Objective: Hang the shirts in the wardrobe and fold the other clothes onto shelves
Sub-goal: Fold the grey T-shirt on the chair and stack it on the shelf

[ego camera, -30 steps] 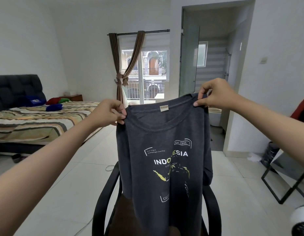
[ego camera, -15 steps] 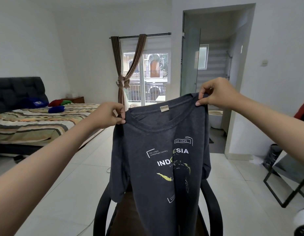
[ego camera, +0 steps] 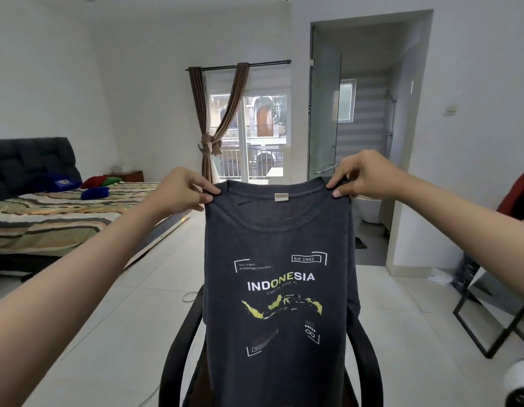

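A dark grey T-shirt [ego camera: 279, 289] with white "INDONESIA" lettering and a yellow map print hangs flat in front of me, printed side facing me. My left hand [ego camera: 181, 195] pinches its left shoulder seam. My right hand [ego camera: 363, 179] pinches its right shoulder seam at about the same height. The shirt's lower part drops out of the bottom of the view, over a chair. No wardrobe or hanger is in view.
A black armchair [ego camera: 178, 348] stands right below the shirt. A bed [ego camera: 55, 221] with a striped cover lies at the left. A window with tied brown curtains [ego camera: 222, 124] is ahead, a bathroom doorway [ego camera: 369, 142] to its right, a black metal frame [ego camera: 495, 327] at the right.
The shirt has been pulled taut and level between my hands, so the whole print now shows flat. Both hands sit lower in the view, the camera having tilted up.
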Tool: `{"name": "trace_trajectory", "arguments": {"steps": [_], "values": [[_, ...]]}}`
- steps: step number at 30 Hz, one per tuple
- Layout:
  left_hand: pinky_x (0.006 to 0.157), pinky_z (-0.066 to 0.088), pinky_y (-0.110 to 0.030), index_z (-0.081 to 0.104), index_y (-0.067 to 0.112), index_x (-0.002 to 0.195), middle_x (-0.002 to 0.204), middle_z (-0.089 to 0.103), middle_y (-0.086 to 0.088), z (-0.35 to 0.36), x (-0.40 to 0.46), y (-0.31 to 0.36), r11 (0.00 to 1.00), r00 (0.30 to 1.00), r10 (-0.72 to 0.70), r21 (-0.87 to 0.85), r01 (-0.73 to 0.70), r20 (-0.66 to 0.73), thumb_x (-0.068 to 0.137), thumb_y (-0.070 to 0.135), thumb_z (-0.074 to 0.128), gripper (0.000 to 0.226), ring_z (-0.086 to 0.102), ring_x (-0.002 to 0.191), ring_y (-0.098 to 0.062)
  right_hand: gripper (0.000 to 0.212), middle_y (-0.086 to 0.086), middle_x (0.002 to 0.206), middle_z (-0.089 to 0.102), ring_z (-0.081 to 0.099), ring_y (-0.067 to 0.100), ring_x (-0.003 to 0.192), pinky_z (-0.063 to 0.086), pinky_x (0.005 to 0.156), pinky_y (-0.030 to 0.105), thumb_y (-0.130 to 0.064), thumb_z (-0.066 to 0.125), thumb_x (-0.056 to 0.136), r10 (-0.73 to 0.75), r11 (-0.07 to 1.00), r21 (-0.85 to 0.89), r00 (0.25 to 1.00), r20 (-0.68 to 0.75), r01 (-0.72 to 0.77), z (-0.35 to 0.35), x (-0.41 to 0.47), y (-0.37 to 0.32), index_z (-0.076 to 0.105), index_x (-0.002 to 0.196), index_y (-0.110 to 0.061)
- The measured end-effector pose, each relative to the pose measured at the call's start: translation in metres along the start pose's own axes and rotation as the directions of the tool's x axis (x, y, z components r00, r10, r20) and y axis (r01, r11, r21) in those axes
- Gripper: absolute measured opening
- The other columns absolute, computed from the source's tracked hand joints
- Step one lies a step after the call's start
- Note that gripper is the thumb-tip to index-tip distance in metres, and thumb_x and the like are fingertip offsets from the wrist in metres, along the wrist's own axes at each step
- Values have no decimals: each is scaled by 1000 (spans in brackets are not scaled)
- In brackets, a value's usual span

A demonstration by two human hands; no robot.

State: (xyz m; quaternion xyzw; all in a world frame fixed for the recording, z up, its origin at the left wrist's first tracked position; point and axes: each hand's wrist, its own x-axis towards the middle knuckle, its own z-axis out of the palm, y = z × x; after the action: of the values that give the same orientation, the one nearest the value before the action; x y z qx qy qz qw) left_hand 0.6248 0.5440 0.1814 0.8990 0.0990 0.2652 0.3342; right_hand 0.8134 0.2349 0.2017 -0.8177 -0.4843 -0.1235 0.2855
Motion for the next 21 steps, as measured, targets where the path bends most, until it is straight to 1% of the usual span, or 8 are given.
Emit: {"name": "trace_trajectory", "arguments": {"steps": [3,5,8,10,12,14,18,21], "values": [[60,57,-17,72,1,98,99,67,-24,-3,1,3,998,998,-17,57,14,54,82,-9,63,20,62,83,-27,21,12,77,71,68,28,64,57,67,35,-12,84,69,27,1000,3,999,37,-27,0,0,4,77,83,-25],[62,58,-19,73,2,93,97,67,-23,-5,1,3,997,996,-23,81,16,88,83,-8,62,18,64,85,-31,20,10,73,71,68,28,64,57,69,36,-11,83,70,35,999,-4,998,53,-35,-1,-1,5,77,82,-26],[69,59,-26,73,10,78,87,69,-18,-9,2,3,990,994,-30,140,16,103,81,-5,66,17,66,83,-31,16,1,63,69,66,23,59,55,63,29,-9,83,70,34,999,3,998,56,-34,-2,-4,1,76,78,-22],[72,57,-30,72,14,71,79,68,-10,-11,3,4,982,995,-29,188,10,98,78,-3,70,18,65,79,-27,13,-5,55,65,60,13,51,49,58,22,-11,85,67,22,1000,14,999,42,-22,-3,-6,-1,73,71,-17],[67,56,-28,71,15,70,77,68,-6,-12,3,6,971,995,-31,240,8,96,77,-1,72,17,63,75,-23,16,-13,48,59,52,3,46,42,54,14,-13,87,64,16,1000,-8,999,35,-15,-4,-9,-2,70,67,-12],[57,55,-23,72,14,72,81,69,-8,-14,3,7,962,995,-40,273,12,94,77,1,73,13,62,71,-21,21,-20,47,57,52,2,47,37,51,12,-17,88,61,5,997,-76,1000,29,-2,-5,-10,-3,69,65,-10],[52,55,-23,72,10,79,86,70,-12,-14,5,10,957,996,-55,288,30,77,79,4,71,6,65,66,-18,23,-14,51,60,54,0,53,39,52,13,-22,90,59,-24,986,-168,1000,11,26,-4,-10,-3,69,62,-11],[50,52,-23,71,10,80,87,71,-12,-13,5,12,958,997,-54,285,35,61,80,6,71,5,69,67,-20,16,-6,56,67,58,-4,48,41,51,6,-14,87,64,32,994,-109,999,-3,-33,-3,-8,-4,72,67,-10]]}}
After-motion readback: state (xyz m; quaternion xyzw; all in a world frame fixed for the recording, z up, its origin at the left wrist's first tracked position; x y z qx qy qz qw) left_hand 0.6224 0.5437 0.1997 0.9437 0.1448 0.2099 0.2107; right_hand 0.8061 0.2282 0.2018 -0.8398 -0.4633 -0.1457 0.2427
